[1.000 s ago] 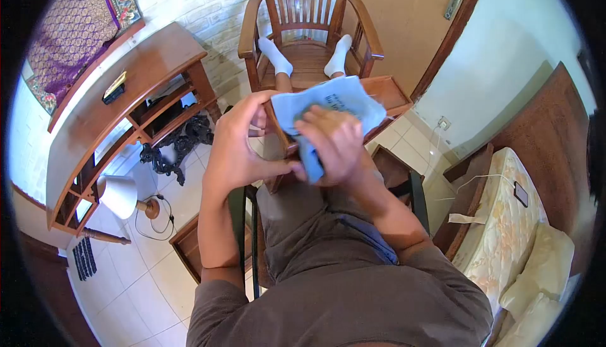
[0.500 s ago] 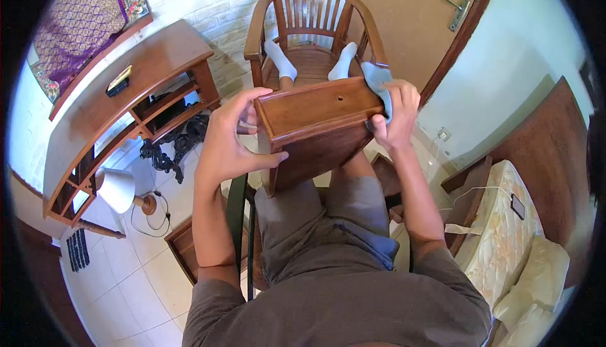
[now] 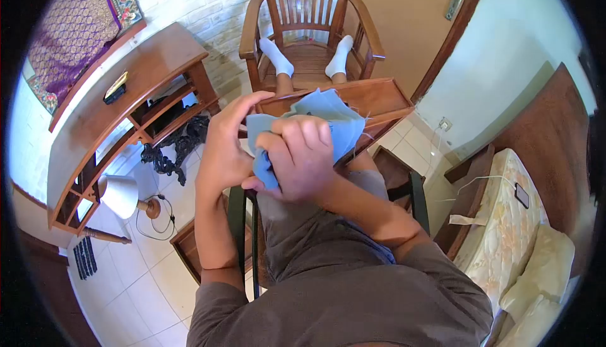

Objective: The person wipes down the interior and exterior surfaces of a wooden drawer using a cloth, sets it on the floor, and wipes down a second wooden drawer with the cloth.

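A brown wooden drawer [image 3: 386,96] is held up above my lap, its raised-edge face turned upward. My left hand [image 3: 225,142] grips the drawer's left end, with the fingers over the far edge and the thumb on the near side. Bunched in my right hand [image 3: 300,154] is a light blue cloth [image 3: 334,125] with frayed threads at its right edge. That hand is closed round the cloth at the drawer's left part, close to my left thumb. Cloth and hand cover much of the drawer's face and its near side.
My socked feet rest on a wooden armchair [image 3: 309,26] ahead. A curved wooden desk [image 3: 158,50] stands left, with a white lamp [image 3: 120,195] on the floor below. Other wooden drawers [image 3: 183,246] lie beside my seat. A mattress [image 3: 499,221] with a phone [image 3: 521,195] is right.
My right hand has moved with the cloth from the drawer's right end to its left part. The drawer has shifted a little and its right end reaches farther right.
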`<state>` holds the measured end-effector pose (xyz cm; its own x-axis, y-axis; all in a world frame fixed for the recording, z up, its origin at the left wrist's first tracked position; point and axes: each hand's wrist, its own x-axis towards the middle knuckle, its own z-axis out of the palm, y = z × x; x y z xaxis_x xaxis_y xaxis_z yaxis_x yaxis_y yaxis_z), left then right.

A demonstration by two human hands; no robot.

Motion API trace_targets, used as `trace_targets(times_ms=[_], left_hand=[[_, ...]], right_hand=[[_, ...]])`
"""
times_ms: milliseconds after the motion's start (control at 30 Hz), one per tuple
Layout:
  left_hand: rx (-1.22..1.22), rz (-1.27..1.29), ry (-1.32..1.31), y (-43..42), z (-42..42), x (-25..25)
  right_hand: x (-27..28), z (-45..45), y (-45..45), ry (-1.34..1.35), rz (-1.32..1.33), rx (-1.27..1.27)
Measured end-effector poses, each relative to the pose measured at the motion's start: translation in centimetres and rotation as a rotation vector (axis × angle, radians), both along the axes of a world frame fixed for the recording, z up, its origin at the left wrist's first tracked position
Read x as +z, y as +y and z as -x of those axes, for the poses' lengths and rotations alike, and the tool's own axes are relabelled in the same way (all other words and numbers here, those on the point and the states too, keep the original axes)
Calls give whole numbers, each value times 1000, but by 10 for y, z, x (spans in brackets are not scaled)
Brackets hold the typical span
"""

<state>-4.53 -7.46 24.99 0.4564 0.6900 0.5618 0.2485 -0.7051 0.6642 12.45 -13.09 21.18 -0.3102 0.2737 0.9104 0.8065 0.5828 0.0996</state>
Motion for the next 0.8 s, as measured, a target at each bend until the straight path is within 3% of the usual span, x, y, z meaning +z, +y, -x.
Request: trace_targets(times_ms=[167, 400, 500, 533, 633, 700, 800], left_hand=[[-2, 11, -10, 4, 5, -1], [17, 74, 12, 12, 5, 0], [13, 89, 13, 11, 4, -1], [10, 87, 22, 9, 4, 0], [10, 67, 22, 5, 2, 1], [11, 64, 14, 5, 5, 0], [14, 64, -1, 15, 16, -5]], right_hand=[[-4, -64, 15, -161, 53, -13], [14, -194, 34, -153, 92, -277], [-4, -200, 29, -4, 127, -306], [-12, -200, 30, 28, 15, -279], [-46, -189, 46, 549, -134, -81], [-65, -181, 61, 698, -204, -31], [-105, -178, 72, 986, 130, 55]])
